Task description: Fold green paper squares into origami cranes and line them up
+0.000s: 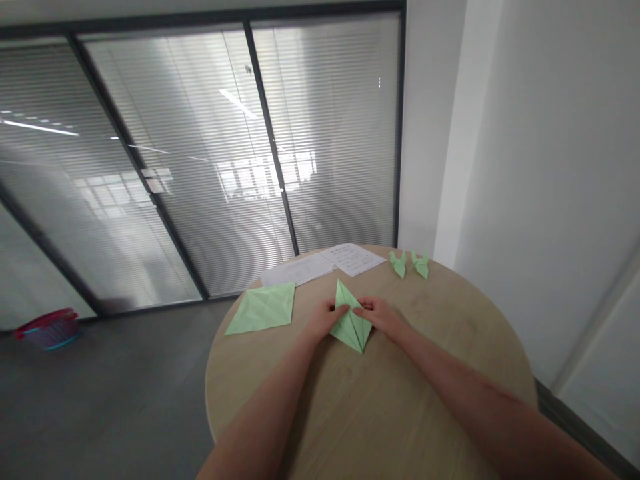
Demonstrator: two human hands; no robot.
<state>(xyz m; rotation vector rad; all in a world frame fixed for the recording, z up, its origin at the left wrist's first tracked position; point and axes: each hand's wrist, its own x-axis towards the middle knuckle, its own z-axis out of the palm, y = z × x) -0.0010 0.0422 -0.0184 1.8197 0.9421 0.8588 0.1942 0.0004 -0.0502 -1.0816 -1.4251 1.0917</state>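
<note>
A folded green origami paper (353, 331), shaped like a diamond with creases running along its length, is held just above the round table. My left hand (323, 319) pinches its left edge, thumb on top and fingers tucked behind. On the opposite edge my right hand (377, 313) grips it the same way, its thumb near the middle crease. The two thumbs lie close together on the paper. To the left of my hands lies a creased green sheet (265, 308), spread out flat.
The round wooden table (380, 413) carries printed sheets (353, 259) at its far edge. Two small folded green paper figures, a left one (399, 265) and a right one (421, 265), stand beyond my right hand. A red basket (49, 330) sits on the floor at left.
</note>
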